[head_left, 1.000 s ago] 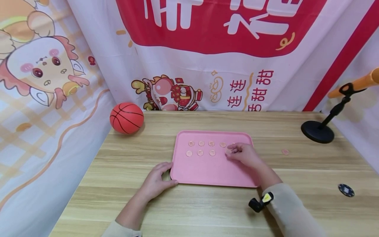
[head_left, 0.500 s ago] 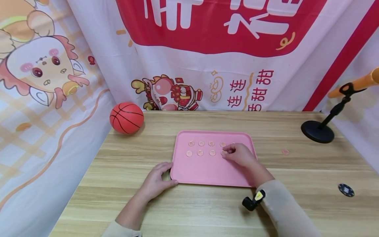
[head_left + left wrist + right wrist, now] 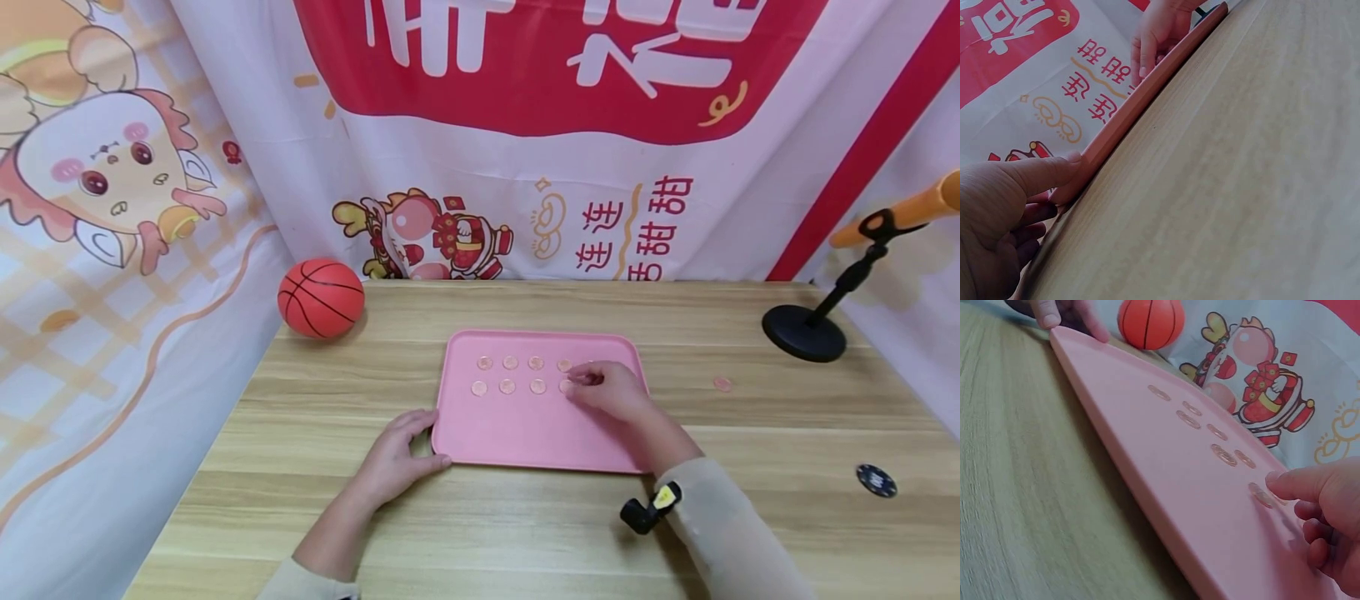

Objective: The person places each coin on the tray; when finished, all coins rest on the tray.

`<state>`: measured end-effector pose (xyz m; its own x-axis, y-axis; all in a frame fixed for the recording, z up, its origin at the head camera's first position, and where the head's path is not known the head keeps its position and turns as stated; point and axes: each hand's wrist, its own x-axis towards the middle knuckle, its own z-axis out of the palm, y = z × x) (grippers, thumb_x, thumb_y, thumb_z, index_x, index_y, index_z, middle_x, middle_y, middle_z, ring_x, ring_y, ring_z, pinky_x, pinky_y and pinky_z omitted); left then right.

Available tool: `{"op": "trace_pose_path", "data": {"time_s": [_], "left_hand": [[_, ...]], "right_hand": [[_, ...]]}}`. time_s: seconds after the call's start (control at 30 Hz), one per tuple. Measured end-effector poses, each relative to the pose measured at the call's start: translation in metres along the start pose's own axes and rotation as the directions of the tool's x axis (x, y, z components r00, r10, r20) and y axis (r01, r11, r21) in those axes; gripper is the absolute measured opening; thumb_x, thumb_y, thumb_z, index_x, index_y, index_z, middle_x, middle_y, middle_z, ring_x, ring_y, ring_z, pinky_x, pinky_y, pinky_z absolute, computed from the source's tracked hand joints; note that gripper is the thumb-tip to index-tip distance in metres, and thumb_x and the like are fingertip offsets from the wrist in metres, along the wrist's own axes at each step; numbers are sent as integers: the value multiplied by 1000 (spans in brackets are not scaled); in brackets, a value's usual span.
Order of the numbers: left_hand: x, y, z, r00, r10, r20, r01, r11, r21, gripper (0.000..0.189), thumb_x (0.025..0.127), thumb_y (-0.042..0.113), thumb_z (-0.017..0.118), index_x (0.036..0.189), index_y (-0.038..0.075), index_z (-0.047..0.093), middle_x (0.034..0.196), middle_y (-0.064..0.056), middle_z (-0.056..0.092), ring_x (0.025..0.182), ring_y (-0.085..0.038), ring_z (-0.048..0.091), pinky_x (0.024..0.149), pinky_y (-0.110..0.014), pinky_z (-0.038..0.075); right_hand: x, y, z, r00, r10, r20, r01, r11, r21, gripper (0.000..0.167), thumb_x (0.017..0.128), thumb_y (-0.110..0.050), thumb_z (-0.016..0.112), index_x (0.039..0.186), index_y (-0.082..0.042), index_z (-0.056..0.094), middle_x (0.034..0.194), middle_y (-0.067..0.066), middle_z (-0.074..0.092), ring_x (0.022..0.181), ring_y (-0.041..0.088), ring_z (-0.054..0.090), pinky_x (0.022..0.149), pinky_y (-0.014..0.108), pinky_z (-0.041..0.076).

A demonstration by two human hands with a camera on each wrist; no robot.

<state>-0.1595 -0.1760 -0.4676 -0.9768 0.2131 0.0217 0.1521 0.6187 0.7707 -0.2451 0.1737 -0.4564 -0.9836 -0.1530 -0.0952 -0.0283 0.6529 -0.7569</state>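
On the wooden table lies a pink tray (image 3: 510, 433) bearing two rows of small round copper-coloured coins (image 3: 507, 387). My left hand (image 3: 397, 458) holds the tray's near left corner; in the left wrist view its thumb (image 3: 1047, 172) lies along the rim. Over the right part of the tray is my right hand (image 3: 611, 392). Its thumb and fingertips are beside the last coin (image 3: 1262, 495) of the nearer row, which lies flat on the tray. No coin shows between them. Part of the farther row's right end is hidden behind this hand.
A small red basketball (image 3: 321, 298) sits at the back left. Right of the tray lies a pinkish disc (image 3: 722, 384), with a black patterned chip (image 3: 876, 481) nearer the front. A black-based stand (image 3: 805, 333) holds an orange tube (image 3: 900, 212) at the back right.
My right hand shifted left with a coin, which now lies at the end of the nearer row. Its fingertips have since drawn slightly off it. The left hand has kept its place.
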Motion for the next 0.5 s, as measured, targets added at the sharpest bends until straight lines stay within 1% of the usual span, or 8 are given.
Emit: {"op": "trace_pose_path", "data": {"time_s": [0.13,0.23,0.37,0.43,0.5], "left_hand": [[0,0,0,1000,2,-1,-2,1000,1,69,75,23,85,135,3,58,139,-16,56,134,-34,47,115,-50,36],[0,0,0,1000,1,0,-1,1000,-5,69,75,22,85,135,3,58,139,-16,56,134,-34,47,115,-50,36],[0,0,0,1000,1,2,-1,1000,-9,69,74,22,85,135,3,58,139,-16,55,134,-34,47,115,-50,36],[0,0,0,1000,1,2,-1,1000,-9,69,74,22,85,135,3,58,139,-16,55,134,-34,47,115,-50,36],[0,0,0,1000,1,3,-1,1000,-9,70,75,22,85,136,3,58,139,-17,55,134,-34,47,115,-50,36]], "right_hand": [[-5,5,-17,998,-18,-52,19,1000,12,39,86,-22,74,120,-3,68,96,11,67,84,18,56,72,27,49],[-12,12,-34,996,10,-91,-11,1000,-4,42,88,-24,72,124,-4,66,97,11,63,82,18,54,68,26,48],[-23,28,-58,990,54,-133,-57,998,-19,44,92,-29,67,129,-4,63,103,16,63,85,20,54,66,24,48],[-29,38,-69,985,74,-155,-79,997,-25,48,93,-34,66,131,-5,61,105,16,64,87,19,54,66,23,47],[-34,49,-79,981,104,-163,-106,994,-5,52,94,-38,64,133,-5,59,108,15,62,88,15,53,66,22,48]]}}
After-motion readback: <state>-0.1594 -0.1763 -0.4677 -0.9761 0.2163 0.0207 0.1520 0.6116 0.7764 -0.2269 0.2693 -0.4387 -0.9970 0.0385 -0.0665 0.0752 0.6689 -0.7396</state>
